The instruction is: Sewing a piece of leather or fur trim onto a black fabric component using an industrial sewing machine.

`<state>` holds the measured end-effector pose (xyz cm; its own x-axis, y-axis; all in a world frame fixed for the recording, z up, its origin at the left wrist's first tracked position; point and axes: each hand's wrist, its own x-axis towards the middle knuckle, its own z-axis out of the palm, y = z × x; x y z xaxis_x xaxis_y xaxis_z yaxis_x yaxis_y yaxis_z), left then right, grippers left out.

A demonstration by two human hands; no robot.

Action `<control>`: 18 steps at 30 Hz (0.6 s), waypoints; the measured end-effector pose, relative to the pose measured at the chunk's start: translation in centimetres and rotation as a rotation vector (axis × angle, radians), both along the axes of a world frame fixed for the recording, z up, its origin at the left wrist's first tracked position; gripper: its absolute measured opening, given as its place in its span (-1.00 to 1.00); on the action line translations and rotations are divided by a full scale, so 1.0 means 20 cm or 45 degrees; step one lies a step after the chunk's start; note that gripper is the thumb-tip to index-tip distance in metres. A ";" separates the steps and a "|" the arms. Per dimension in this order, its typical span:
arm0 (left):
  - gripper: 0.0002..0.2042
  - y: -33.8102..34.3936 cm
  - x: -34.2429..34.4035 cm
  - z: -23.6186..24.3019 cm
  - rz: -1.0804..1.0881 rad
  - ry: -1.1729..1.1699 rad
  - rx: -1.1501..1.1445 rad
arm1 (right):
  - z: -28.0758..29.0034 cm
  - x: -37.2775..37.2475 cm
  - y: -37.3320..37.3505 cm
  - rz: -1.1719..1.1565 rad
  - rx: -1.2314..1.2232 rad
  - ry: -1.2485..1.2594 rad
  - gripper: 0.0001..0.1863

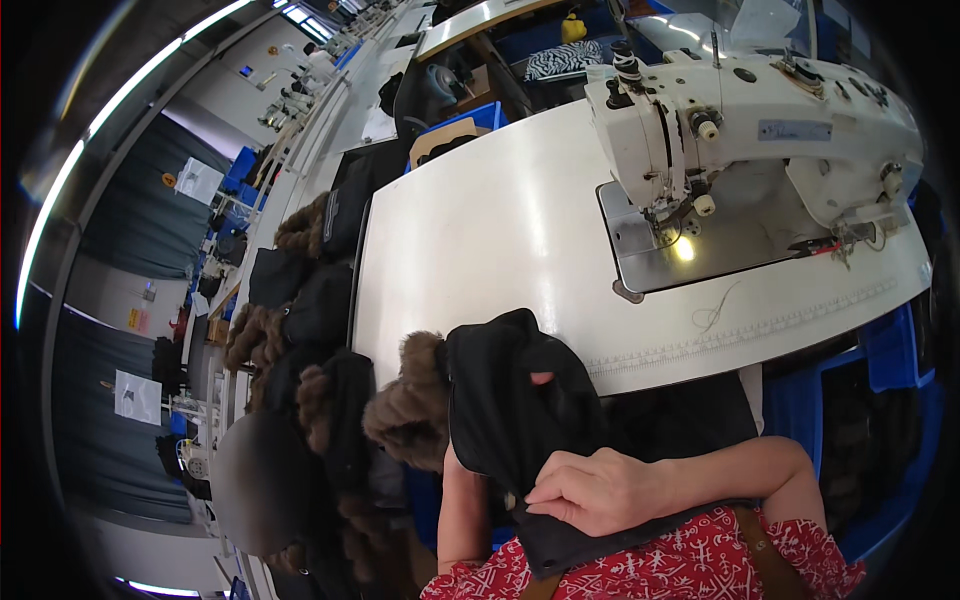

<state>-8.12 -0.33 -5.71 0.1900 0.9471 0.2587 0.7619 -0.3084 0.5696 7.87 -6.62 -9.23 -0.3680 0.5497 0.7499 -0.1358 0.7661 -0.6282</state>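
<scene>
- Cloth piece (520, 390), black and loosely folded, is held in front of the worker's body, overlapping the near edge of the white table (470, 230).
- Brown fur trim (405, 410) is seen along its left side; that part is judged to be in place, though whether it is stitched on cannot be told.
- A lower edge of the cloth is pinched between thumb and fingers of the right hand (605, 490), closed narrowly beside a small pale spot that cannot be made out.
- The left hand (541, 378) is mostly hidden by the cloth, only a fingertip being exposed; whether anything is gripped by it cannot be told.
- Stitching is judged not to be under way: the metal plate of the sewing machine (735, 250) is lit, but is not reached by the cloth.
- Handling of this piece is judged unfinished, as it has not been laid down.
- Similar black, fur-trimmed pieces (320, 300) are heaped at left; whether they are completed or waiting cannot be told.
</scene>
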 end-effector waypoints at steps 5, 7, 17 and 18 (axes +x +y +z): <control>-0.74 0.02 0.02 0.04 -0.084 0.112 0.160 | -0.07 -0.08 -0.01 0.077 -0.043 -0.005 -0.79; -0.73 0.01 0.05 0.03 -0.119 0.153 0.224 | -0.07 -0.06 -0.01 0.025 -0.003 -0.132 -0.79; -0.65 0.04 0.06 0.02 -0.249 0.198 0.502 | -0.02 0.12 0.38 -0.628 0.083 -0.437 -0.62; -0.65 0.02 0.04 0.03 -0.234 0.209 0.508 | -0.01 0.08 0.39 -0.545 0.108 -0.417 -0.62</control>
<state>-7.32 0.16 -5.11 0.4142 0.7265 0.5484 0.7440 -0.6173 0.2558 9.55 1.22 -9.40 -0.3465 0.6443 0.6817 0.3917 0.7597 -0.5190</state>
